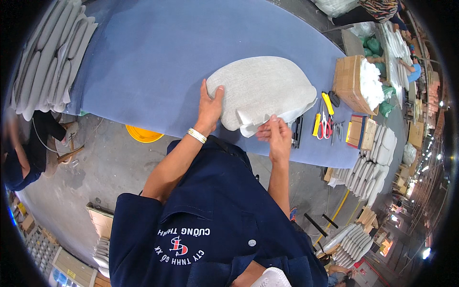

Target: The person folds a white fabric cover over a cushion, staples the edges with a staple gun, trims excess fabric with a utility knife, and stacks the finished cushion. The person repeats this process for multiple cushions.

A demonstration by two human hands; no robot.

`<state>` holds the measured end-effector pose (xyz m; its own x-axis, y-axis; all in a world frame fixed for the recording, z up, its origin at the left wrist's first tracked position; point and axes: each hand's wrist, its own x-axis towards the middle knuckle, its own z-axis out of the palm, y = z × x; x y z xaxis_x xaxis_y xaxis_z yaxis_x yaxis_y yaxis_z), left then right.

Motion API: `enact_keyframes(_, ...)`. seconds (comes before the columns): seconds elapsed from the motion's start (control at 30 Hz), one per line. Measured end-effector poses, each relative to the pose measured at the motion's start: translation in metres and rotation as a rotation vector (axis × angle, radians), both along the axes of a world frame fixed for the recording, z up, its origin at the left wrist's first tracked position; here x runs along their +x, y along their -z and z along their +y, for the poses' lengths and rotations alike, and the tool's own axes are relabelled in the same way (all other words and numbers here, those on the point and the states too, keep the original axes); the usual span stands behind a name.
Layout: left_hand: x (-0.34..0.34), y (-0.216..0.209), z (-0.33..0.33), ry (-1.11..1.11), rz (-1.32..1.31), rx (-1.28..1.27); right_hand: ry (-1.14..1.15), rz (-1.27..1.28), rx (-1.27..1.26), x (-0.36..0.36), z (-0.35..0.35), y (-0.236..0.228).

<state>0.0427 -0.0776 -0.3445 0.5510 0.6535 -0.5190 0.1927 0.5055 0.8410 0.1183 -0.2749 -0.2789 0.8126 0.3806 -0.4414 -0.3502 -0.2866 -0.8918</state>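
A rounded, light-grey fabric-covered seat pad (267, 86) is held tilted over the blue table, near its front edge. My left hand (210, 107) grips the pad's left edge, with the thumb on the grey face and the other fingers round the rim. Along the pad's lower edge a loose white fabric flap (248, 129) hangs out. My right hand (275, 134) is closed at this flap, thumb and fingers pinched together on its edge. The underside of the pad is hidden from view.
Right of the pad lie a black stapler-like tool (297, 131), yellow-handled cutters (317, 124) and red-handled scissors (326, 126). A cardboard box (348, 79) of white stuffing stands behind them. Stacked grey pads (52, 57) fill the table's left end. A person sits at far left.
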Motion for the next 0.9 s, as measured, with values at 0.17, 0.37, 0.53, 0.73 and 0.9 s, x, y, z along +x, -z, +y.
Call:
enact_keyframes(0.17,0.001,0.001,-0.003,0.033,0.064,0.194,0.042,0.357,-0.002,-0.023,0.013,0.001)
enact_keyframes(0.37,0.000,0.013,-0.002,0.029,0.050,0.194,-0.073,0.231,0.068,-0.033,0.016,0.018)
enact_keyframes(0.53,0.000,-0.010,-0.014,-0.107,-0.034,-0.432,-0.246,-0.224,-0.232,-0.023,0.025,-0.009)
enact_keyframes(0.73,-0.012,0.036,-0.002,-0.037,0.029,-0.692,-0.374,-0.292,-0.288,-0.016,0.050,0.005)
enact_keyframes(0.9,-0.040,0.028,-0.005,0.336,0.075,0.370,-0.354,-0.267,-0.210,-0.007,0.055,0.012)
